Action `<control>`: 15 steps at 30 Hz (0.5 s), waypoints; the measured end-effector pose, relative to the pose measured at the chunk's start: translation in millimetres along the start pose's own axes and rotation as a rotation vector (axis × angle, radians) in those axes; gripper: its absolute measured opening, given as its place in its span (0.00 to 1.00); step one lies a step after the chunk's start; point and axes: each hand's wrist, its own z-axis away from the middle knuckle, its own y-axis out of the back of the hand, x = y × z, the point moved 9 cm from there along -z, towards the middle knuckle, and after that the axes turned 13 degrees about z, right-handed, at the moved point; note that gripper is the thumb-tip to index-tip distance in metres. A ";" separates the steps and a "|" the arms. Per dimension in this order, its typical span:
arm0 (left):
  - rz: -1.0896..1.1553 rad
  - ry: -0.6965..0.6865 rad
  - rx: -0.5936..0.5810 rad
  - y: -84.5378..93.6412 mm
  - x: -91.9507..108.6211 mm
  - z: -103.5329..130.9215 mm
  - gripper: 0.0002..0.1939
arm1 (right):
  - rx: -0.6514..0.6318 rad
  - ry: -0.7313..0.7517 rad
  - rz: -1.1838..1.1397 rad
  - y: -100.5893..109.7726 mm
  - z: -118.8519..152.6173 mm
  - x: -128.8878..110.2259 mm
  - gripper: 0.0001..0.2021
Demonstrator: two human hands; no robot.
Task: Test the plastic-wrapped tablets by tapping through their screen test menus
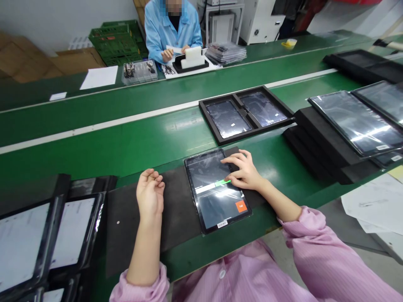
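A tablet (208, 212) with a lit screen lies in front of me on a dark mat (176, 209). Its screen shows a white and green bar and an orange-red square marked "Fail". My right hand (245, 172) rests over the tablet's right side, fingers spread, one fingertip at the green part of the bar. To the left of the tablet, my left hand (150, 195) is raised above the mat, palm turned up and fingers loosely curled. Nothing shows in it, and it is apart from the tablet.
Beyond the tablet, a black foam tray (217, 136) holds two tablets. More tablets are stacked in trays at left (72, 235) and right (359, 121). Papers (374, 201) lie at right. Across the green bench (151, 134), a person in blue (154, 29) handles small items.
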 end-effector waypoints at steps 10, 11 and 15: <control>0.009 0.008 -0.012 -0.1 -0.7 0.2 0.23 | -0.131 -0.718 0.061 -20.2 23.1 66.3 0.18; 0.011 0.008 -0.012 -0.1 -0.8 0.3 0.22 | -0.134 -0.719 0.048 -21.4 22.9 65.2 0.18; 0.031 0.001 0.008 1.5 0.6 0.2 0.22 | -0.130 -0.777 0.061 -19.8 25.4 63.2 0.17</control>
